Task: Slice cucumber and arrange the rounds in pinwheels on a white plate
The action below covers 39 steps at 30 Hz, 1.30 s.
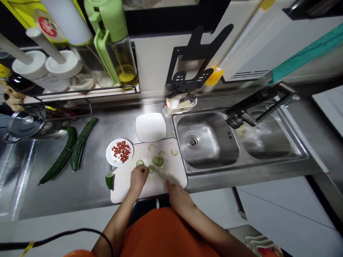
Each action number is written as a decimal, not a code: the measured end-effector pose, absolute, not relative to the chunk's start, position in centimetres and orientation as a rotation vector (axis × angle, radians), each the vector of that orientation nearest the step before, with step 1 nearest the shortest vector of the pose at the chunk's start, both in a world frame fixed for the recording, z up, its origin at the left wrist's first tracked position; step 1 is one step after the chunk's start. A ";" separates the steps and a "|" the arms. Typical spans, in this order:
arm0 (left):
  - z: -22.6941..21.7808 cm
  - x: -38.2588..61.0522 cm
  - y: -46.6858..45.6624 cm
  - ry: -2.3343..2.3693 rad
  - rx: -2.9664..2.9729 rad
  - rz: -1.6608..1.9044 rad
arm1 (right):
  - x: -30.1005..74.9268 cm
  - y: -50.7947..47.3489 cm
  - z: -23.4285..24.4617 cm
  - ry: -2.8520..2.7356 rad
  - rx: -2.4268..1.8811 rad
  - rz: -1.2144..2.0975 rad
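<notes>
My left hand [138, 177] rests on the white cutting board [125, 185], fingers curled over a piece of cucumber [150, 169] that is mostly hidden under them. My right hand [174, 191] grips a knife [160, 176] whose blade points toward the left hand. Several thin cucumber slices [158, 160] lie on the far part of the board. A cut cucumber end [109, 181] sits at the board's left edge.
A small white plate of red bits [119, 152] and an empty white square plate [150, 127] stand behind the board. Two whole cucumbers [70, 150] lie on the steel counter at left. A double sink [211, 142] with a tap [257, 103] is at right.
</notes>
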State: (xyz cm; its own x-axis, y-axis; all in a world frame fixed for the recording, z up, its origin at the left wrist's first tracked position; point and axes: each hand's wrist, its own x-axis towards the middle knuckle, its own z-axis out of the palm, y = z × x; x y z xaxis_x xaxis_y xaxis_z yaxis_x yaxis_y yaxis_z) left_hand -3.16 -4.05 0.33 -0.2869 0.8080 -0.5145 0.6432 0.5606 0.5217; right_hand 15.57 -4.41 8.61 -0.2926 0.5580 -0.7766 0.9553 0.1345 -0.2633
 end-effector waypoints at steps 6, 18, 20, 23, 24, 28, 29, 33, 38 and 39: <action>0.5 -3.2 -3.9 2.028 1.149 0.266 | 15.3 -4.3 9.0 1.889 1.463 -1.042; 0.7 -3.1 -3.8 2.023 1.155 0.240 | 14.6 -4.0 10.1 1.802 1.472 -1.078; 0.7 -3.1 -3.8 2.021 1.146 0.240 | 15.1 -4.3 9.8 1.795 1.461 -1.098; 0.8 -3.1 -3.7 2.018 1.128 0.246 | 16.0 -4.7 9.6 1.773 1.443 -1.129; 0.8 -3.1 -3.7 2.016 1.121 0.243 | 16.2 -4.9 9.6 1.772 1.450 -1.130; 0.7 -3.0 -3.9 2.017 1.113 0.251 | 17.1 -5.5 9.7 1.760 1.476 -1.117; 0.7 -3.0 -3.9 2.018 1.115 0.263 | 17.3 -5.6 9.7 1.749 1.470 -1.118; 0.3 -2.9 -4.2 2.018 1.130 0.312 | 17.9 -5.8 9.8 1.742 1.454 -1.115; 0.1 -2.7 -4.6 1.962 1.201 0.486 | 18.2 -5.7 9.8 1.754 1.467 -1.121; 0.2 -2.8 -4.7 1.962 1.205 0.519 | 18.3 -5.7 9.7 1.756 1.463 -1.128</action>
State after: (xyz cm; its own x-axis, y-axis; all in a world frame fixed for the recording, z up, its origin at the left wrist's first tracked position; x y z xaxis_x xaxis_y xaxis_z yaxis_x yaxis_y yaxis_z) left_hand -2.77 -4.75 0.15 -0.2642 0.8805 -0.3936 0.5710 0.4717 0.6718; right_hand 18.26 -5.70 9.70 -0.2262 0.4763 -0.8497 0.9708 0.0388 -0.2366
